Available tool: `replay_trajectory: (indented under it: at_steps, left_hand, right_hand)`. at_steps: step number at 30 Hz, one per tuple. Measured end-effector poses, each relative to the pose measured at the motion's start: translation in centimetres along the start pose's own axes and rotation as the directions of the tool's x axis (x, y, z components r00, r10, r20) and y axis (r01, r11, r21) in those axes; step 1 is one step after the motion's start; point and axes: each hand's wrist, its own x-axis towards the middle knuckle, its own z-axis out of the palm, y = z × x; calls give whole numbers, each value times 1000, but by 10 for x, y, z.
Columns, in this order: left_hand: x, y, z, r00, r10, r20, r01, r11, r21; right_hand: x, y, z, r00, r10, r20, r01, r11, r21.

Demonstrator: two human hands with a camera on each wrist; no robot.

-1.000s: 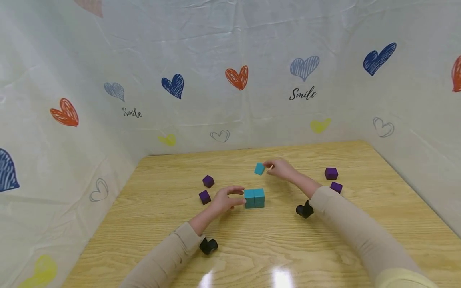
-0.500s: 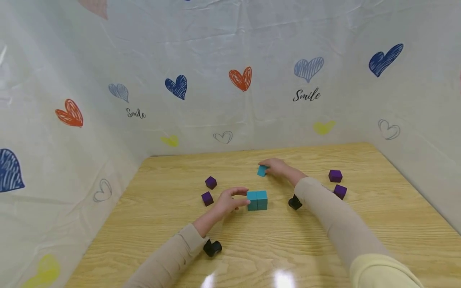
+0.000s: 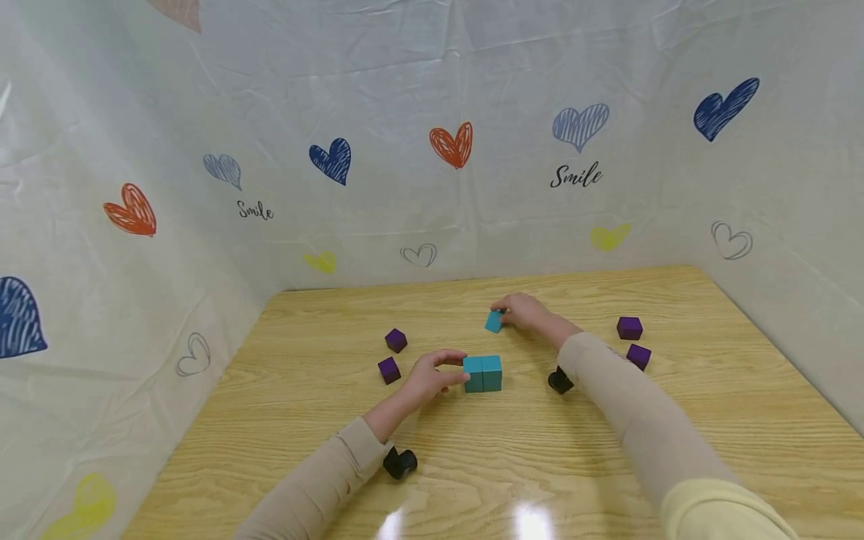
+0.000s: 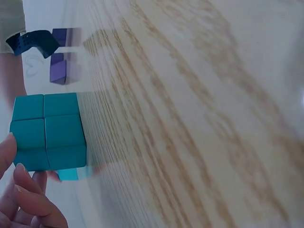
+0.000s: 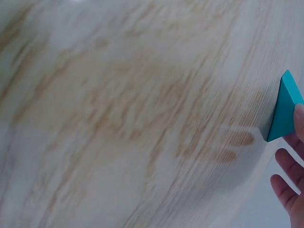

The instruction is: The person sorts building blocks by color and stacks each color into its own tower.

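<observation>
Several teal cubes stand packed side by side and stacked in the middle of the table; the left wrist view shows the cubes close up. My left hand holds the stack's left side, thumb on the near side and index finger at the far side. Farther back, my right hand pinches a teal triangular block. In the right wrist view, the thumb presses the flat face of this triangular block, which stands at the wood surface; other fingers are spread below it.
Two purple blocks lie left of the cubes. Another two purple blocks lie to the right, near the right forearm. Black wrist cameras hang under both sleeves. A white heart-printed sheet rises behind the wooden table.
My right hand has moved left onto the triangular block, and its fingers have taken hold of it. The left hand has stayed at the cubes.
</observation>
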Motion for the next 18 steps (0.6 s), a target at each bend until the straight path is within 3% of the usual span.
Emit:
replay_trajectory:
  at_steps: [9, 14, 18]
  left_hand:
    - [2, -3, 1, 1000, -10, -1, 10, 1000, -23]
    - [-12, 18, 0, 1000, -17, 2, 17, 1000, -14]
    - [-7, 13, 0, 1000, -15, -2, 15, 1000, -9]
  right_hand:
    - [-9, 0, -1, 996, -91, 16, 93, 989, -113]
    - [-17, -1, 2, 996, -91, -12, 89, 990, -112]
    - [-23, -3, 3, 996, -85, -36, 80, 989, -121]
